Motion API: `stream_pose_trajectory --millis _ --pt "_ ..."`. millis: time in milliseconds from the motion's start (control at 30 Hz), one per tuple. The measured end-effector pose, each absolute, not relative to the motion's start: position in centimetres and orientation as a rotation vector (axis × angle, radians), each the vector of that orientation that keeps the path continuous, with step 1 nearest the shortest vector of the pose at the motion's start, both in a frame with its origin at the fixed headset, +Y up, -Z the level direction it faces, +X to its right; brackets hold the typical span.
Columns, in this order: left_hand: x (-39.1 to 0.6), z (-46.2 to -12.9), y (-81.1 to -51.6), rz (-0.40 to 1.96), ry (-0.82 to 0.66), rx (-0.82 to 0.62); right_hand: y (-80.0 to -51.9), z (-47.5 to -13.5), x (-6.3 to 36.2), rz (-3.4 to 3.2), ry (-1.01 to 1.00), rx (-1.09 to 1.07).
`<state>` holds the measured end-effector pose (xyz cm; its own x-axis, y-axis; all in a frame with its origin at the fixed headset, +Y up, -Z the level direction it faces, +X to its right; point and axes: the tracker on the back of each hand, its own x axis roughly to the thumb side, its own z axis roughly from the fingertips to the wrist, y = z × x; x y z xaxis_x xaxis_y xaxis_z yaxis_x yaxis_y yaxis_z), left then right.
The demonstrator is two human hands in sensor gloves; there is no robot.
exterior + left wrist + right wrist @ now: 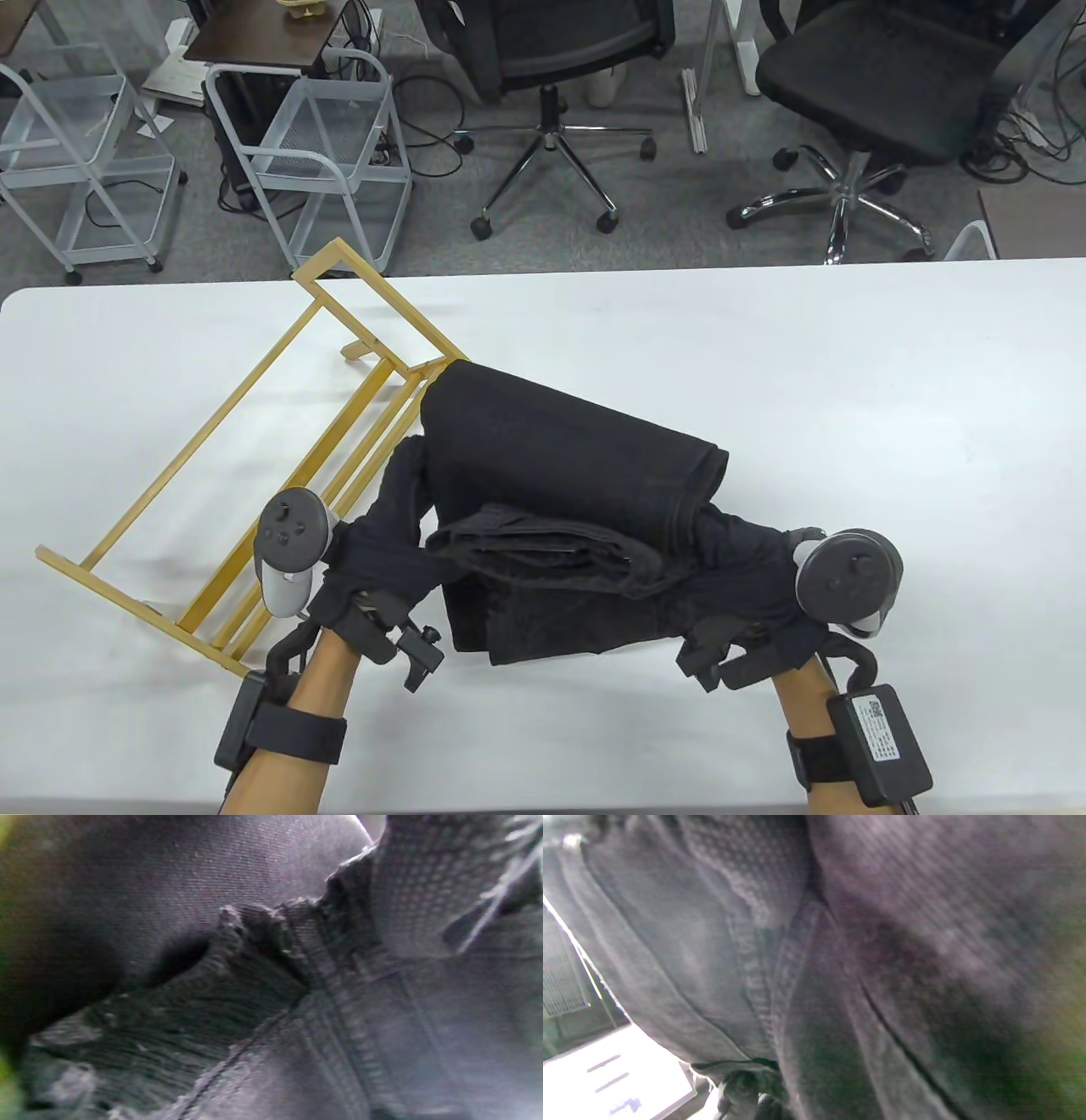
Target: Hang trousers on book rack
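Folded black trousers point(551, 475) are held just above the white table point(764, 356), their far end over the right end of the light wooden book rack point(254, 475). My left hand point(382, 543) grips the trousers' left edge beside the rack's rails. My right hand point(738, 560) grips the right edge by the waistband. Both wrist views are filled with dark cloth point(254, 984) point(840, 963) at close range; the fingers are hard to make out there.
The rack lies slanted across the table's left half. Two white wire carts point(322, 161) and two black office chairs point(874, 93) stand on the floor beyond the table's far edge.
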<state>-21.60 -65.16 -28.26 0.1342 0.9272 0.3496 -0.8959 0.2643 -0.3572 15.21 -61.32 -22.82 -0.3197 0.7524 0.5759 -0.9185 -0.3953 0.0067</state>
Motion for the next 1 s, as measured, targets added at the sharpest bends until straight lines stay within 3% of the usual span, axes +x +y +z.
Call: stream_pose_trajectory --millis 367,567,733,1000 --pt "-20.8 -26.5 -63.2 1.326 -0.627 0.062 -62.7 -23.7 15.4 1.81 -0.285 0.512" --pt "-20.6 -25.5 -62.3 1.271 -0.561 0.22 -63.7 -24.0 14.8 1.776 -0.269 0.436" --pt "-20.1 -25.1 -62.2 1.27 -0.562 0.221 -64.4 -24.1 14.1 1.758 -0.25 0.379" --pt "-20.9 -24.5 -61.4 1.242 -0.479 0.34 -65.2 -24.0 12.2 1.705 -0.129 0.405"
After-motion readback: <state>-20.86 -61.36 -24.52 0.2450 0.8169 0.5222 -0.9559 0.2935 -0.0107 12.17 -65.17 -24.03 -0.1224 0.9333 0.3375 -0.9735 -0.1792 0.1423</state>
